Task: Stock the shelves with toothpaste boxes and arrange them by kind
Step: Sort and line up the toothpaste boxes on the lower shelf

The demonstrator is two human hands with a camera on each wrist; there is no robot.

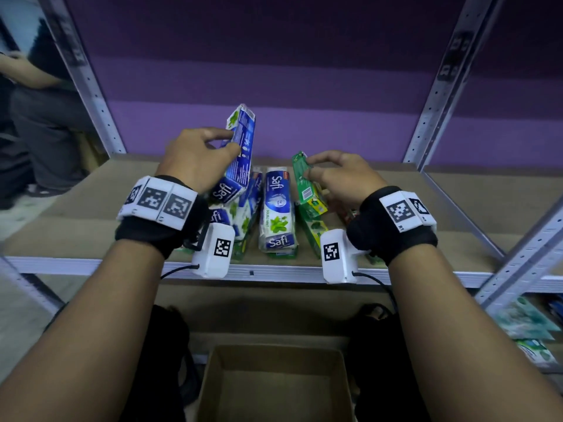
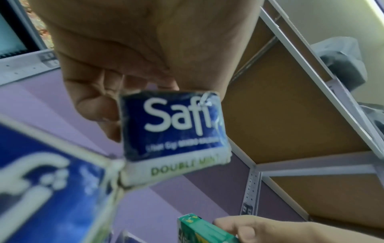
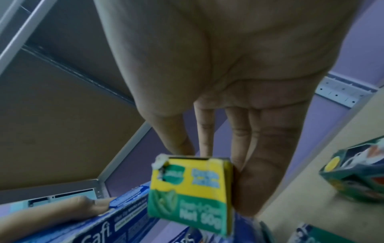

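My left hand (image 1: 213, 150) grips a blue Safi toothpaste box (image 1: 237, 153) tilted up on end above the pile; its end face (image 2: 174, 126) reads "Safi Double Mint". My right hand (image 1: 332, 172) pinches a green and yellow toothpaste box (image 1: 304, 181), also raised at its far end; its yellow-green end face (image 3: 189, 192) shows in the right wrist view. Between the hands a white and blue Safi box (image 1: 276, 211) lies flat on the shelf board (image 1: 91, 226). More blue-white boxes (image 1: 240, 220) lie under my left hand, and green ones (image 1: 313, 229) under my right.
Grey metal uprights (image 1: 438, 86) frame the shelf against a purple back wall. An open cardboard carton (image 1: 274, 382) stands on the floor below. More packages (image 1: 527, 327) sit on a lower shelf at right. A person (image 1: 30, 102) sits at far left.
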